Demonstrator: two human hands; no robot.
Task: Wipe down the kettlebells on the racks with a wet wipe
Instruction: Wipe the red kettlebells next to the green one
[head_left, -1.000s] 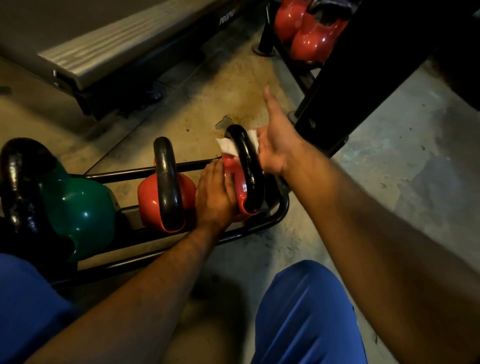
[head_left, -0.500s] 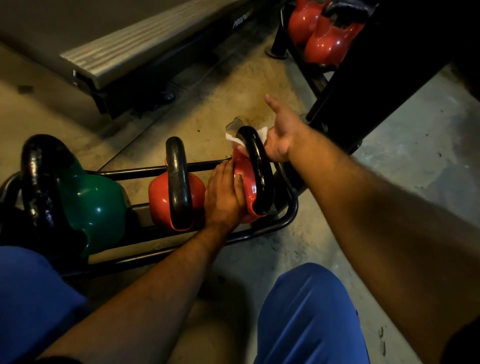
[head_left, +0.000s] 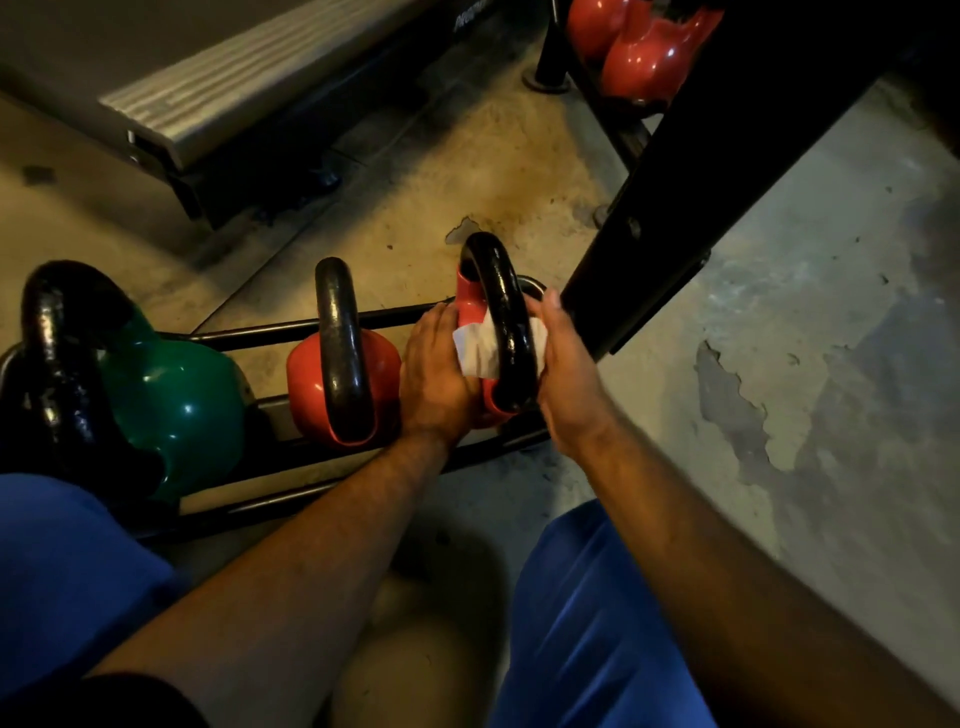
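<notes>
White wet wipe pinched on kettlebell handle by right hand | left hand fingers flat on bell

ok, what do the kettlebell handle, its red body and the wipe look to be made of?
Handle: probably cast metal with glossy black paint; sharp highlights, slightly bumpy surface. Red body: smooth, semi-gloss coating, likely vinyl or enamel; the base metal isn't visible. Wet wipe: thin white nonwoven sheet, matte and creased.

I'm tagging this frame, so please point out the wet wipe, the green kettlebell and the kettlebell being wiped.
wet wipe (head_left: 475, 353): head view, white fold left of the handle.
green kettlebell (head_left: 176, 400): head view, round body.
kettlebell being wiped (head_left: 501, 312): head view, black handle.
</notes>
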